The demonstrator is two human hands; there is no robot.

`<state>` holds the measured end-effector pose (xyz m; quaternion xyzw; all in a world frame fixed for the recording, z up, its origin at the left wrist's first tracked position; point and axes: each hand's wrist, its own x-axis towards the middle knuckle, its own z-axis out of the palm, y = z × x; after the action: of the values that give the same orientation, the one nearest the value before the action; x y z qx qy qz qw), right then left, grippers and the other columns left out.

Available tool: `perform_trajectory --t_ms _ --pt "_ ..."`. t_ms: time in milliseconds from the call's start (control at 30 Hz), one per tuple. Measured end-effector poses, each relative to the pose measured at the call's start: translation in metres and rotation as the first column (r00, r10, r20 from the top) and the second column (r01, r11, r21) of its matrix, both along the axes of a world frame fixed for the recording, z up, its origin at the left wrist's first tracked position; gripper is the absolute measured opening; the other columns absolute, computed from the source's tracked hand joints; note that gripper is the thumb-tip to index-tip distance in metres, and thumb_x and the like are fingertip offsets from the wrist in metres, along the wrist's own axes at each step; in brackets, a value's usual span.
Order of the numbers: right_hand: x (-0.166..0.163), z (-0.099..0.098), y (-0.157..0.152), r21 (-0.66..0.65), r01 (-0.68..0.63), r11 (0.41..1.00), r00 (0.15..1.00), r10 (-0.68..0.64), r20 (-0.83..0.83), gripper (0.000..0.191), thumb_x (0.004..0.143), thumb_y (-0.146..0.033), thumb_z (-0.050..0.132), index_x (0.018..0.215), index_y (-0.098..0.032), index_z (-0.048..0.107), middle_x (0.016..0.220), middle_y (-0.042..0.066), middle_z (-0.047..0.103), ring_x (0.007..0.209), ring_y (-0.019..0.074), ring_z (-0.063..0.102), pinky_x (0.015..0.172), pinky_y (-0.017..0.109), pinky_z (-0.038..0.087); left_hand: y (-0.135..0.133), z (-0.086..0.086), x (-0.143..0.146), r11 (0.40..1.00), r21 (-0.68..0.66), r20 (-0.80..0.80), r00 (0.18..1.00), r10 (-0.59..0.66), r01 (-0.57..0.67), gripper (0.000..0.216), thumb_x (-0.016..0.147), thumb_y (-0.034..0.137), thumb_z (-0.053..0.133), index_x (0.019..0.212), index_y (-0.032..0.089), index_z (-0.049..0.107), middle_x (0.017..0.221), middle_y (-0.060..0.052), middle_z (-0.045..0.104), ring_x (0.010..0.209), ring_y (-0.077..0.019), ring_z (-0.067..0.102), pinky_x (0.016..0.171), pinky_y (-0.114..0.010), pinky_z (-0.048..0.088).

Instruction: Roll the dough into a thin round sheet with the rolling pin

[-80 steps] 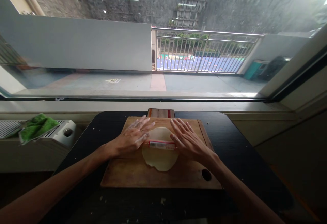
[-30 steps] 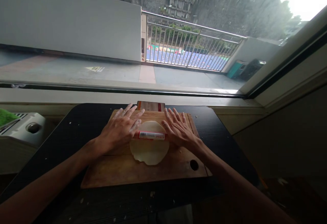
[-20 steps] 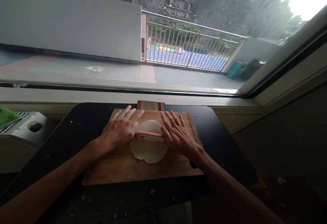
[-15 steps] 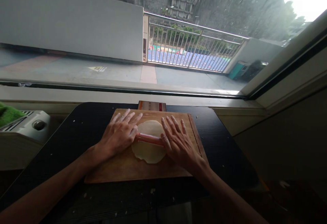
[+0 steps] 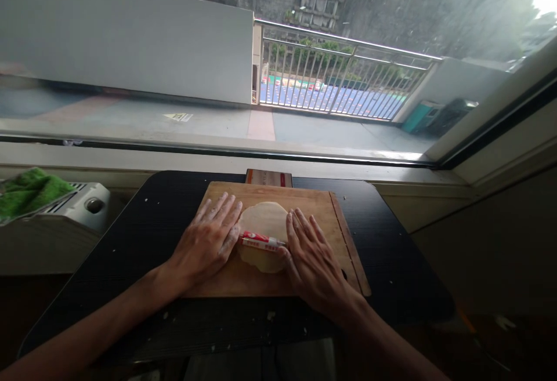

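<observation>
A thin, roughly round sheet of dough (image 5: 266, 217) lies on a wooden cutting board (image 5: 342, 247). Across its middle rests a short rolling pin (image 5: 261, 241) with a red and white printed label. My left hand (image 5: 211, 236) lies flat over the pin's left end, fingers stretched forward and dusted pale. Over the right end, my right hand (image 5: 312, 256) is likewise flat, its fingers extended and its thumb beside the pin. Both palms cover the pin's ends, so those are hidden. Neither hand has its fingers wrapped round it.
The board sits on a black table (image 5: 143, 242) with scattered pale crumbs. A flat box-like object (image 5: 268, 178) stands behind the board. At left, a green cloth (image 5: 37, 195) lies on a white appliance (image 5: 85, 210). A window ledge (image 5: 209, 163) borders the table's far side.
The rolling pin has moved slightly toward me over the dough; its label, a red blur before, now shows clearly. Both hands moved with it, still flat. The whole view has shifted a little.
</observation>
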<state>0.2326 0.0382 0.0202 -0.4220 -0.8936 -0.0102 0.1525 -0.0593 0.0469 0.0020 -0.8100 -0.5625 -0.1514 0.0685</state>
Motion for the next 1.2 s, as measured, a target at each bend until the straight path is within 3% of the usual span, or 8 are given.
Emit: perform_trajectory --t_ms 167,300,467,633,833,967,1067,1200 --pt "0.005 -0.007 0.057 -0.037 0.056 0.998 0.998 -0.056 -0.016 0.068 0.122 -0.045 0.029 0.180 -0.009 0.031 0.183 0.021 0.033 0.176 0.0343 0.017 0.142 0.066 0.021 0.042 0.009 0.014 0.998 -0.022 -0.020 0.998 0.053 -0.053 0.064 0.113 0.037 0.033 0.167 0.010 0.055 0.173 -0.016 0.054 0.167 -0.0329 0.043 0.138 -0.053 0.036" --pt "0.003 -0.005 0.105 -0.127 0.109 0.986 0.994 -0.111 -0.009 0.069 0.122 -0.050 0.030 0.183 -0.019 0.024 0.187 0.016 0.027 0.176 0.0343 0.016 0.140 0.069 0.022 0.067 0.016 0.020 0.990 -0.077 -0.026 0.993 0.114 -0.116 0.066 0.114 0.041 0.031 0.170 0.013 0.052 0.171 -0.015 0.058 0.167 -0.0328 0.044 0.137 -0.053 0.036" --pt "0.000 -0.001 0.133 -0.051 0.039 0.998 0.999 -0.040 -0.024 0.072 0.119 -0.047 0.046 0.182 -0.020 0.027 0.184 0.019 0.034 0.176 0.0379 0.018 0.140 0.072 0.021 0.077 0.018 0.022 0.971 -0.166 -0.048 0.985 0.163 -0.169 0.065 0.115 0.044 0.029 0.167 0.015 0.056 0.172 -0.015 0.057 0.165 -0.0334 0.047 0.136 -0.054 0.039" --pt "0.004 -0.003 0.109 -0.090 0.034 0.995 0.998 -0.039 -0.051 0.067 0.121 -0.047 0.033 0.181 -0.018 0.030 0.184 0.016 0.036 0.175 0.0335 0.022 0.141 0.067 0.024 0.056 0.016 0.023 0.984 -0.132 -0.061 0.992 0.113 -0.121 0.068 0.115 0.047 0.033 0.170 0.012 0.051 0.176 -0.018 0.050 0.168 -0.0357 0.043 0.135 -0.057 0.039" --pt "0.006 -0.002 0.048 -0.002 0.003 1.000 0.998 -0.003 -0.066 0.063 0.120 -0.035 0.032 0.180 -0.015 0.034 0.183 0.013 0.038 0.175 0.0290 0.022 0.143 0.059 0.024 0.009 0.009 0.023 0.998 -0.062 -0.049 0.998 0.025 -0.028 0.063 0.117 0.048 0.034 0.160 0.014 0.064 0.170 -0.016 0.058 0.163 -0.0336 0.050 0.135 -0.053 0.041" --pt "0.004 0.000 0.018 0.008 0.024 1.000 0.997 -0.023 -0.069 0.064 0.119 -0.031 0.036 0.180 -0.015 0.033 0.182 0.014 0.041 0.173 0.0297 0.028 0.141 0.057 0.031 -0.016 0.005 0.020 0.999 -0.008 -0.059 0.998 -0.032 0.032 0.063 0.118 0.048 0.035 0.167 0.015 0.056 0.174 -0.014 0.054 0.165 -0.0337 0.047 0.137 -0.054 0.039" --pt "0.004 0.000 0.012 -0.006 0.016 1.000 0.998 -0.016 -0.065 0.065 0.118 -0.033 0.040 0.181 -0.019 0.032 0.180 0.012 0.044 0.172 0.0310 0.032 0.139 0.057 0.036 -0.021 0.005 0.017 0.997 0.012 -0.079 0.994 -0.070 0.071 0.065 0.118 0.049 0.036 0.173 0.017 0.047 0.179 -0.013 0.046 0.169 -0.0339 0.040 0.139 -0.055 0.035" --pt "0.004 -0.002 0.030 0.005 0.047 0.999 0.996 -0.047 -0.077 0.065 0.119 -0.035 0.037 0.182 -0.025 0.029 0.182 0.008 0.041 0.174 0.0299 0.028 0.140 0.059 0.033 -0.004 0.007 0.017 0.998 0.019 -0.075 0.995 -0.060 0.061 0.066 0.117 0.051 0.035 0.175 0.020 0.043 0.184 -0.013 0.037 0.174 -0.0359 0.029 0.140 -0.059 0.031"
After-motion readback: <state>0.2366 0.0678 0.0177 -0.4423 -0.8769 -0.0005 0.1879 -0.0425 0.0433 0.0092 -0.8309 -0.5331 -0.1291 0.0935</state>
